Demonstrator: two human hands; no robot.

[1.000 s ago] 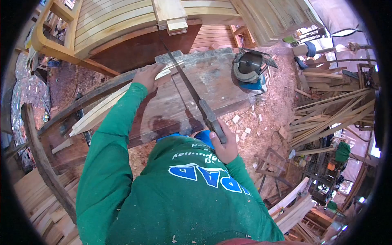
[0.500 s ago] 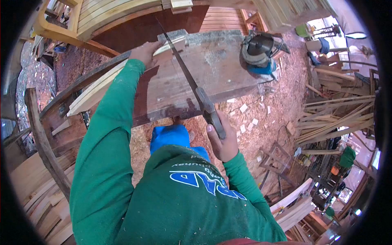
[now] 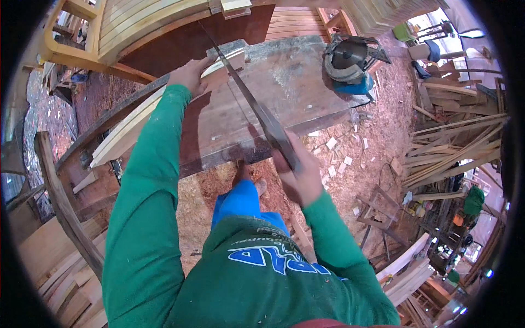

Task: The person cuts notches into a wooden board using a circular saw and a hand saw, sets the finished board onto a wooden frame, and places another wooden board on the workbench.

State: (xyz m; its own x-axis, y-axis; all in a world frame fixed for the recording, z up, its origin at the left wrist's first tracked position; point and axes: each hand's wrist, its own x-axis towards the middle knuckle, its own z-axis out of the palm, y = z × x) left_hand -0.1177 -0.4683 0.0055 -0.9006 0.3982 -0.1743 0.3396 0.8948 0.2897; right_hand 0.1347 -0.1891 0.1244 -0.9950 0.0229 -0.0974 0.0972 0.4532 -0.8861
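Observation:
My right hand (image 3: 304, 174) is closed round the handle of a handsaw (image 3: 249, 98), whose long narrow blade points away from me. The blade crosses the stack of pale wooden strips (image 3: 128, 124) near its far end; I cannot tell how deep it sits. My left hand (image 3: 188, 76) grips the strips just left of the blade, its fingers partly hidden. The far end of the strips lies on a worn wooden workbench (image 3: 290, 93), and the rest slants down to the left beside my green sleeve.
A circular saw (image 3: 350, 63) with a blue body stands at the bench's right end. Slatted wooden furniture (image 3: 147, 27) is behind the bench. Wood offcuts (image 3: 331, 143) and shavings cover the floor. Piled lumber (image 3: 459, 147) lies at right, and boards (image 3: 65, 284) at lower left.
My right hand has pushed the handsaw a little forward, away from my body. My left hand stays on the strips. The view has shifted slightly.

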